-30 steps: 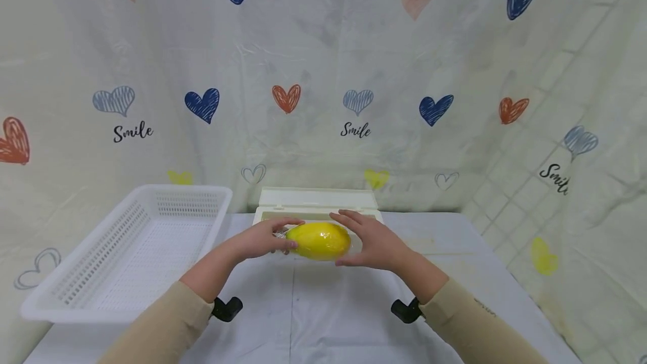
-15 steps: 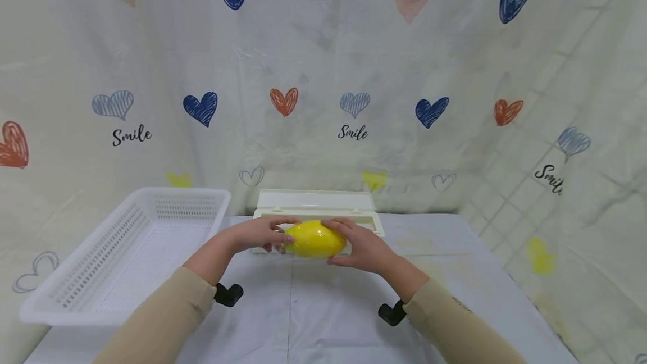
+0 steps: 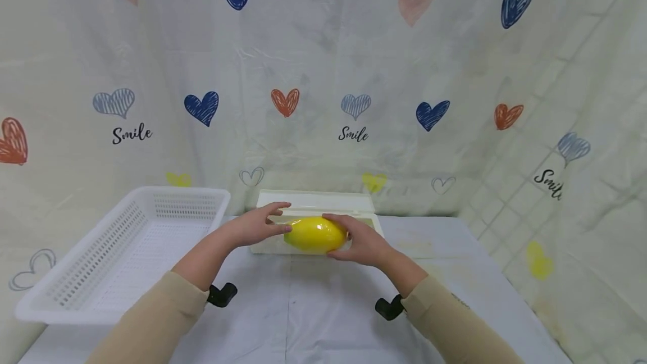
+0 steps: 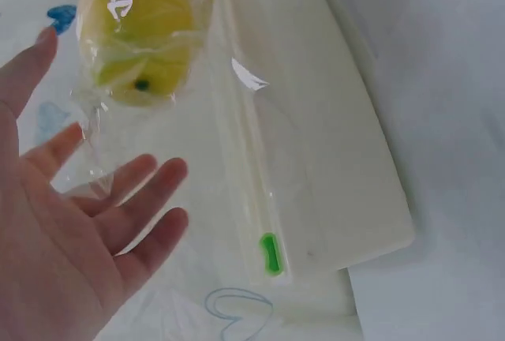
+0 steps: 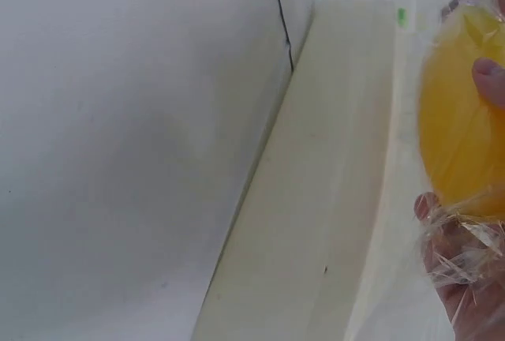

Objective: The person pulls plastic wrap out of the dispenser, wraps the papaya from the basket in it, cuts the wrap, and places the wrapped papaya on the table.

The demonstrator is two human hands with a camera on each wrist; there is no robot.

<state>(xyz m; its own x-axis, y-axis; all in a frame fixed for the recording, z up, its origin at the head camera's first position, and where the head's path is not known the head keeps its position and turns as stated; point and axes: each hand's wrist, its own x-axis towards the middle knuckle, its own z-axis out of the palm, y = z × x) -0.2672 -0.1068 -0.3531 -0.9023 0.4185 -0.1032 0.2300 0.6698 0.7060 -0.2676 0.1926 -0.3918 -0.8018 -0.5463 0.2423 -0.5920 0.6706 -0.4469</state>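
A yellow oval fruit [image 3: 313, 236] wrapped in shiny clear cling film [image 5: 465, 250] is held up in front of a long white box. My right hand [image 3: 364, 243] grips its right end, fingers over the top and thumb below. Film bunches at that end in the right wrist view. The left hand [image 4: 79, 222] has its fingers spread apart, and in the head view its thumb tip lies right at the fruit's left end. Loose film [image 4: 99, 144] hangs beside these fingers, below a small dark spot on the fruit's end.
Behind the fruit, the white box [image 3: 313, 201] stands with its lid up; a green slider [image 4: 271, 254] sits along its edge. A white perforated basket [image 3: 123, 251] occupies the left side of the white-covered table [image 3: 328, 308]. A heart-printed curtain [image 3: 303, 44] closes off the back.
My right hand has closed in around the fruit's right end. The left fingers have come off its left end and spread upward. The fruit has shifted slightly left and up.
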